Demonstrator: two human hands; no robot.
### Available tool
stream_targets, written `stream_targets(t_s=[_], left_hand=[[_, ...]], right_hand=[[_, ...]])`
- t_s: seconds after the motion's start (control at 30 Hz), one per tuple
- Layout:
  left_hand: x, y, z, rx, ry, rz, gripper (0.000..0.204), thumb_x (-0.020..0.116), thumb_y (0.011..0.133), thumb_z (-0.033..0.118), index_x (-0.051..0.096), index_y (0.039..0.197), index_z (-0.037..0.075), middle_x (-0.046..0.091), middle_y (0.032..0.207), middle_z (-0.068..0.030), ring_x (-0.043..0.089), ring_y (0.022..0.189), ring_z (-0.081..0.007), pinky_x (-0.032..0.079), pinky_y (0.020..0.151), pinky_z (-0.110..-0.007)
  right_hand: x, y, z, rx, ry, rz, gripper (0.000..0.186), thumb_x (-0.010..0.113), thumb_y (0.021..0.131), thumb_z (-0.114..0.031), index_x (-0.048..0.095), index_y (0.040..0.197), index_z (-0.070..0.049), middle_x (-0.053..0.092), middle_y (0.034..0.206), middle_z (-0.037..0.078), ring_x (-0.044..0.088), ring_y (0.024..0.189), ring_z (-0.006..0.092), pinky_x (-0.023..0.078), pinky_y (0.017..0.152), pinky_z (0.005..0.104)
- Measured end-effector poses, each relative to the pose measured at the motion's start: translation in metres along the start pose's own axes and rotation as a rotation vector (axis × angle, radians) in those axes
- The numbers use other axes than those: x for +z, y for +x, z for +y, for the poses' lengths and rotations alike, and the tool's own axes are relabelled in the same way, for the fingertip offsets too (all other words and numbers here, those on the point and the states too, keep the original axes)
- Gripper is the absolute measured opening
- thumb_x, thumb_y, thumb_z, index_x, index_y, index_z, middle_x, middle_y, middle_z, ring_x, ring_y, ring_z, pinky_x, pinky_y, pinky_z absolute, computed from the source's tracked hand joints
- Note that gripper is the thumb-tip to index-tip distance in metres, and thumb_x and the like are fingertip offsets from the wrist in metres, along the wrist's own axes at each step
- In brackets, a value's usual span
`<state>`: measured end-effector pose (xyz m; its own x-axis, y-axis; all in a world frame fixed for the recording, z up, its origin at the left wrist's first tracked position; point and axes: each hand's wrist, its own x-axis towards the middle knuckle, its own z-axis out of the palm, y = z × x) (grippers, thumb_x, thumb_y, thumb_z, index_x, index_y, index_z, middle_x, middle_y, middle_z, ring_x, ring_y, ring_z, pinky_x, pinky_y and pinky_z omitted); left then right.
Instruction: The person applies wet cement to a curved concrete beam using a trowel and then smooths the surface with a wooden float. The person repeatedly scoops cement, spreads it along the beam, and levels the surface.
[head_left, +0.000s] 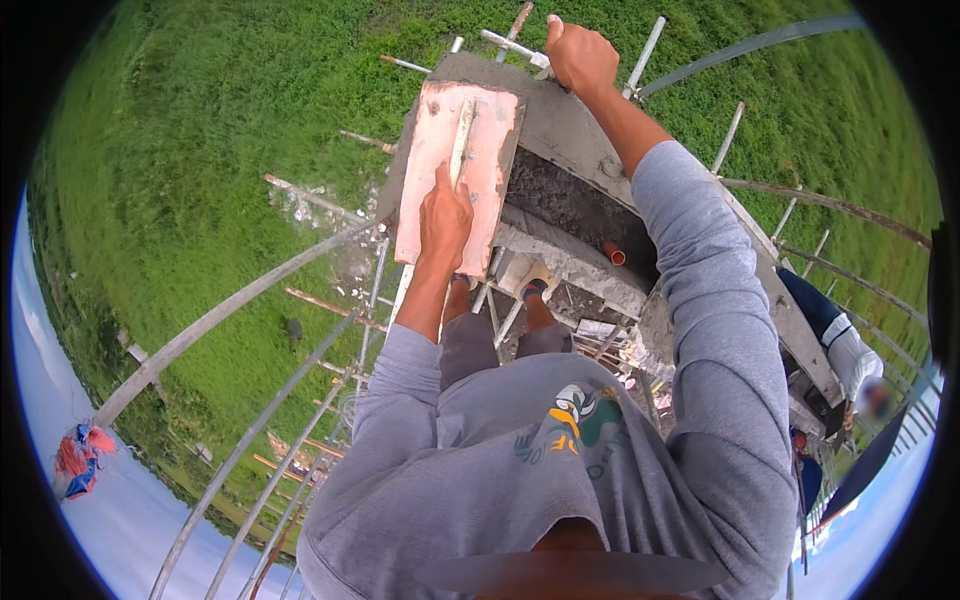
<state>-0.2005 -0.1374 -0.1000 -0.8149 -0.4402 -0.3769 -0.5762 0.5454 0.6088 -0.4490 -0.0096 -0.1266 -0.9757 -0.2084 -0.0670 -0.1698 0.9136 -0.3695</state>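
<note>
My left hand (447,222) is closed round the handle of a large pink rectangular plastering float (422,190), its index finger stretched along the pale handle. The board lies over the corner of a grey mortar-coated wall top (570,115), its face spattered with mortar. Farther out to the right, my right hand (583,60) is a fist with the thumb up, at the outer edge of the same wall. A small pale tip shows beneath that fist; what it holds is mostly hidden.
Inside the wall is a dark trough with an orange pipe (613,253). Scaffold poles (230,295) surround me, and my feet stand on narrow planks high above rubble (635,350) and grass. Another person (850,350) leans over the wall at right. Cloth (78,460) wraps one pole end.
</note>
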Motion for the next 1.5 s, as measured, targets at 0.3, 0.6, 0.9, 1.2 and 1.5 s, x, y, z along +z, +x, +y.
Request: stream_targets(t_s=[0.3, 0.6, 0.9, 1.2, 1.5], left_hand=[[-0.001, 0.0, 0.006, -0.137, 0.055, -0.019, 0.032, 0.053, 0.103, 0.013, 0.05, 0.129, -0.006, 0.068, 0.099, -0.0354, 0.065, 0.094, -0.0538, 0.049, 0.082, -0.058], [0.028, -0.012, -0.009, 0.081, 0.081, -0.059, 0.029, 0.052, 0.104, 0.014, 0.048, 0.125, -0.006, 0.068, 0.094, -0.0359, 0.066, 0.093, -0.0535, 0.05, 0.08, -0.056], [0.02, -0.03, 0.019, 0.007, 0.195, -0.172, 0.029, 0.052, 0.104, 0.015, 0.048, 0.127, -0.003, 0.069, 0.092, -0.0342, 0.067, 0.089, -0.0536, 0.051, 0.076, -0.057], [0.055, -0.04, 0.016, 0.196, 0.154, -0.161, 0.029, 0.054, 0.103, 0.014, 0.048, 0.125, -0.003, 0.068, 0.093, -0.0355, 0.066, 0.091, -0.053, 0.05, 0.078, -0.058], [0.013, -0.022, 0.033, 0.362, 0.144, -0.332, 0.036, 0.06, 0.102, 0.022, 0.057, 0.133, 0.003, 0.07, 0.112, -0.0297, 0.068, 0.105, -0.0462, 0.052, 0.089, -0.048]], right_hand=[[0.015, 0.008, 0.006, 0.027, 0.039, -0.064, 0.059, 0.04, 0.105, -0.047, 0.078, 0.095, -0.003, 0.075, 0.094, 0.022, 0.072, 0.09, 0.0426, 0.055, 0.081, 0.0536], [-0.024, -0.055, 0.005, -0.261, 0.498, 0.689, 0.042, 0.047, 0.106, -0.037, 0.073, 0.111, -0.005, 0.073, 0.101, 0.022, 0.07, 0.096, 0.0405, 0.054, 0.088, 0.0489], [0.002, -0.428, 0.084, 0.274, 0.637, -0.346, 0.029, 0.06, 0.102, -0.029, 0.074, 0.108, -0.004, 0.074, 0.107, 0.019, 0.071, 0.098, 0.0373, 0.055, 0.086, 0.0437], [0.038, -0.565, 0.153, 0.559, 0.389, -0.624, 0.045, 0.058, 0.099, -0.048, 0.073, 0.112, -0.008, 0.074, 0.105, 0.023, 0.069, 0.101, 0.0427, 0.052, 0.092, 0.0509], [0.051, -0.619, 0.217, 0.696, 0.336, -0.601, 0.047, 0.057, 0.098, -0.051, 0.071, 0.114, -0.008, 0.073, 0.104, 0.025, 0.068, 0.102, 0.0458, 0.052, 0.091, 0.0519]])
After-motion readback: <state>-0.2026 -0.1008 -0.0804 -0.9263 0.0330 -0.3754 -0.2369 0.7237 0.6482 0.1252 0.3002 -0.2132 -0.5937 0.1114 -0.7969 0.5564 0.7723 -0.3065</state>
